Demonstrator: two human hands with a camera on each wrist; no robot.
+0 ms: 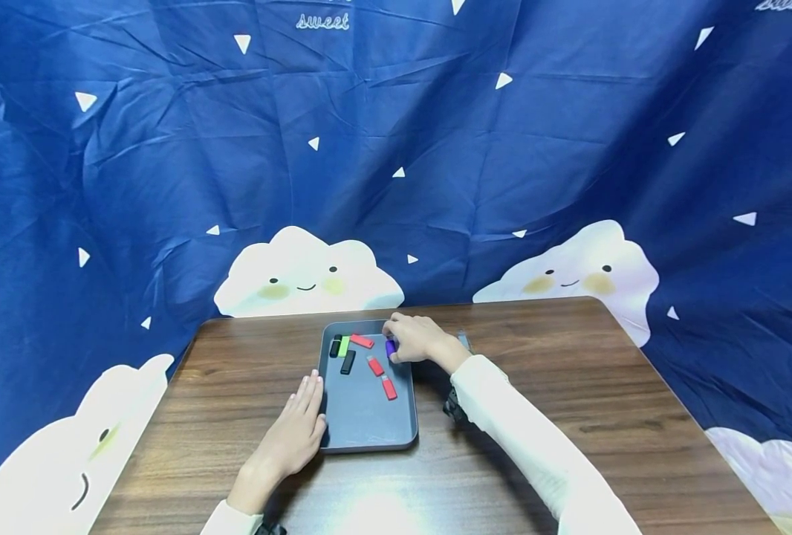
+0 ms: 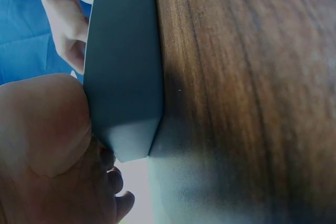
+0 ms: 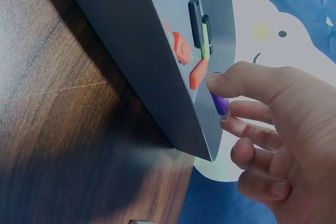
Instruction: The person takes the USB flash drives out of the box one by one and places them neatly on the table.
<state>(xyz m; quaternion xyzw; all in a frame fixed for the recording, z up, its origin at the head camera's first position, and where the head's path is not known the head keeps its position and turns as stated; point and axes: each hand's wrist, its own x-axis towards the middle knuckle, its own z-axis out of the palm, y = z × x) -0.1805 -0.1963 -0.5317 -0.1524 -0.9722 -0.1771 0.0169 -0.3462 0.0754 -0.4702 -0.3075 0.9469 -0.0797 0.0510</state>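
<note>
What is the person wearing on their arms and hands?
Both hands are bare: no gloves, rings or markings show on the left hand or the right hand. Each arm wears a plain cream long sleeve reaching the wrist. A dark strap-like device sits under the right wrist.

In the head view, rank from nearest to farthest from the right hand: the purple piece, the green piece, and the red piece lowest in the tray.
1. Purple piece: pinched in the right hand itself.
2. Lowest red piece: mid-tray, below the hand.
3. Green piece: tray's far left.
</note>
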